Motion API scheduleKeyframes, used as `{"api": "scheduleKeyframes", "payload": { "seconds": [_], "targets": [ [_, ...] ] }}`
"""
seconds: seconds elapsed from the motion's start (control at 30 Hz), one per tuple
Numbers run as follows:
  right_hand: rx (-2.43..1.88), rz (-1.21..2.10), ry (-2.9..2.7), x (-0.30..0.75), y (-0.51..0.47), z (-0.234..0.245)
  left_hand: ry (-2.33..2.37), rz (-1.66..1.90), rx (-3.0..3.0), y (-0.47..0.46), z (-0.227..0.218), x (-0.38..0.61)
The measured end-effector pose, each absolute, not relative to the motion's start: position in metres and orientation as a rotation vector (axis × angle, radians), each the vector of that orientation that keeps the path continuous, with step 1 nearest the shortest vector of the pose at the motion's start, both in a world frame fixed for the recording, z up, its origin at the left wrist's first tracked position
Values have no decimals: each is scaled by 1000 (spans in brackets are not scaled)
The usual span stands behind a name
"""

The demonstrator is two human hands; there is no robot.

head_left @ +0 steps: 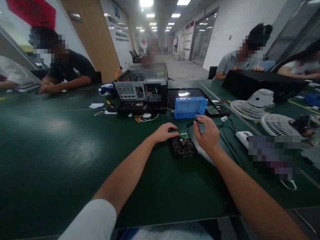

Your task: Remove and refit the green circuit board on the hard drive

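A hard drive (183, 148) lies on the green table in front of me, its green circuit board (184, 134) facing up at the far end. My left hand (165, 132) grips the drive's far left corner, thumb resting by the board and fingers along the edge. Just right of the drive and raised above the table is my right hand (207, 132). Between its thumb and fingers it pinches a short dark piece (191, 123), which points left over the drive's far right corner. The kind of piece is too small and dark to tell.
Beyond my hands stand a blue plastic bin (190, 107) and an opened computer case (141, 88). A power strip (246, 138) with a black cable and white fans (252, 105) are to the right. Co-workers sit at both sides of the table.
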State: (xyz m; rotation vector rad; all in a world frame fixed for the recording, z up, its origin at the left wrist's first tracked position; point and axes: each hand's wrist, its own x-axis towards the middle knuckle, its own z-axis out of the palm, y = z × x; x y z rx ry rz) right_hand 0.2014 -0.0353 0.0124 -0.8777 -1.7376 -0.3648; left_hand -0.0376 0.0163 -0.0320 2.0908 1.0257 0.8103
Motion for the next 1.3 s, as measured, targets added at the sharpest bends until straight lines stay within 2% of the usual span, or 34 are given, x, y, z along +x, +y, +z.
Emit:
{"api": "scheduleKeyframes", "payload": {
  "seconds": [0.7,1.3],
  "targets": [
    [-913,-266,-1814,196,-36,11,1050,807,2094,16,-31,-37],
    [-898,-322,-1837,188,-35,18,1050,812,2087,15,-30,-35]
  ]
}}
